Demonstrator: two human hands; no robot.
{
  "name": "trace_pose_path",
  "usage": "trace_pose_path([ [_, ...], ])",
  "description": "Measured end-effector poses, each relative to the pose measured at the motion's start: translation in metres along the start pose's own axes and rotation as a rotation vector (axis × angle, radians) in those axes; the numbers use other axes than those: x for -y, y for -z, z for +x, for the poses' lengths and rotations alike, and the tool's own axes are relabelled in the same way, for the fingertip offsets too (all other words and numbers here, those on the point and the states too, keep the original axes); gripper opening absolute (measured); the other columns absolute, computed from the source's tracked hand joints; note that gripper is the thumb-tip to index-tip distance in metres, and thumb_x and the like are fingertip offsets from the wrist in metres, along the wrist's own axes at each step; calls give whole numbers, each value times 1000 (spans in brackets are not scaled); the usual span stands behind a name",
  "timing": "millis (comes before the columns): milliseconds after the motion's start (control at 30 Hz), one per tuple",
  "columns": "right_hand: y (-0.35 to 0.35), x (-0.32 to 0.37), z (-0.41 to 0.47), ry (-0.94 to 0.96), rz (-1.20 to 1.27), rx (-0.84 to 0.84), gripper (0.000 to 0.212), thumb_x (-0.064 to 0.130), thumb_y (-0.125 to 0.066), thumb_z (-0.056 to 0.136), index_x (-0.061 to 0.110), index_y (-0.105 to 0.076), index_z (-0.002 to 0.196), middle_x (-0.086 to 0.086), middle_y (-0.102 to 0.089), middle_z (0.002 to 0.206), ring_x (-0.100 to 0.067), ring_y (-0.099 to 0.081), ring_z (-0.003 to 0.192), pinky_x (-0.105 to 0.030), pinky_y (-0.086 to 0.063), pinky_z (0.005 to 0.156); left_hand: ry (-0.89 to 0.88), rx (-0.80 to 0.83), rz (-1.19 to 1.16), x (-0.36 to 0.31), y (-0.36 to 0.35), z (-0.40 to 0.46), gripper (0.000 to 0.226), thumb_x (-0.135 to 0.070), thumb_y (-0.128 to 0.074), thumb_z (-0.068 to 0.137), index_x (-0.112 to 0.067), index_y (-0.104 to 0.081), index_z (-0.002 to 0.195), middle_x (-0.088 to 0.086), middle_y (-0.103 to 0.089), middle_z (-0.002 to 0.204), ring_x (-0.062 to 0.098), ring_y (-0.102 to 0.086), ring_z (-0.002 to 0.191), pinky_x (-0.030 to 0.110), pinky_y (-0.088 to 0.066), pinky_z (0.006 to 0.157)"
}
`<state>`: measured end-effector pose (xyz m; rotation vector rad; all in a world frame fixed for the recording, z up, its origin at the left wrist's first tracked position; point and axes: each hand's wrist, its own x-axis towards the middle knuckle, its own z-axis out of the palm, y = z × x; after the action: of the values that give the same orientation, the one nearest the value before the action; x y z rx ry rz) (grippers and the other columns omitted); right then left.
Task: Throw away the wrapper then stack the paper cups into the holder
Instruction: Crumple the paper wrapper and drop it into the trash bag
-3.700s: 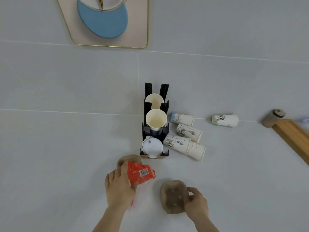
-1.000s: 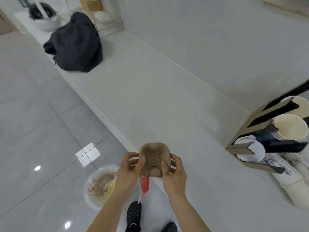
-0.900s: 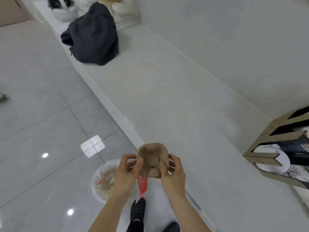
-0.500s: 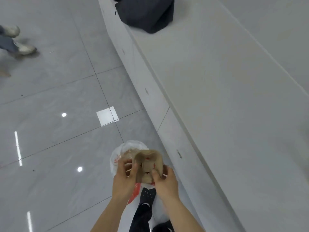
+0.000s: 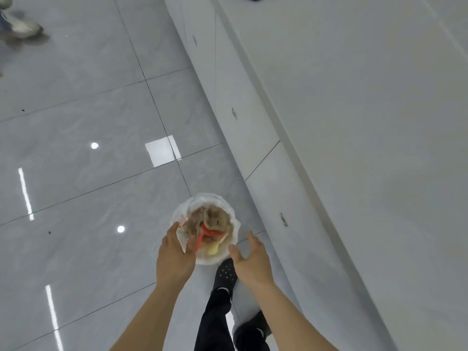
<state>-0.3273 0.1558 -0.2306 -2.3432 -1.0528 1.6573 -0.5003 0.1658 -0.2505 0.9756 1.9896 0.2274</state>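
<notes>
A trash bin lined with a white bag (image 5: pixel 202 198) stands on the floor beside the counter base. Inside it lie the red wrapper (image 5: pixel 209 231) and a brown pulp tray (image 5: pixel 217 217) on top of other rubbish. My left hand (image 5: pixel 174 258) hovers at the bin's near left rim, fingers apart, next to a flap of the white bag. My right hand (image 5: pixel 250 262) hangs just right of the bin, palm open and holding nothing. The paper cups and the holder are out of view.
The pale counter (image 5: pixel 367 122) runs along the right, its front edge slanting from top middle to bottom right. My black shoes (image 5: pixel 225 272) stand right behind the bin. Another person's shoe (image 5: pixel 22 27) is on the grey tiles at top left.
Both hands held the brown tray and red wrapper above the bin; they have let go, and tray and wrapper now lie in the bin. My view has tilted further down.
</notes>
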Motion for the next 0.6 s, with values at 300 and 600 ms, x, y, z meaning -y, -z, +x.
trace_pose_path([
  [300, 46, 29, -41, 255, -483, -141, 83, 68, -36, 96, 26, -8, 163, -7, 0, 173, -26, 1, 160, -45, -10, 130, -396, -17, 386, -60, 30, -18, 75, -62, -40, 90, -22, -36, 153, 7, -39, 160, 29, -38, 145, 47, -27, 121],
  [600, 117, 56, -88, 366, -645, -395, 96, 76, -11, 82, 26, -9, 163, -11, 4, 173, -30, 5, 160, -52, -2, 129, -715, -38, 565, -142, 53, -45, 79, -67, -38, 93, -30, -18, 159, 2, -19, 168, 24, -11, 156, 46, -5, 128],
])
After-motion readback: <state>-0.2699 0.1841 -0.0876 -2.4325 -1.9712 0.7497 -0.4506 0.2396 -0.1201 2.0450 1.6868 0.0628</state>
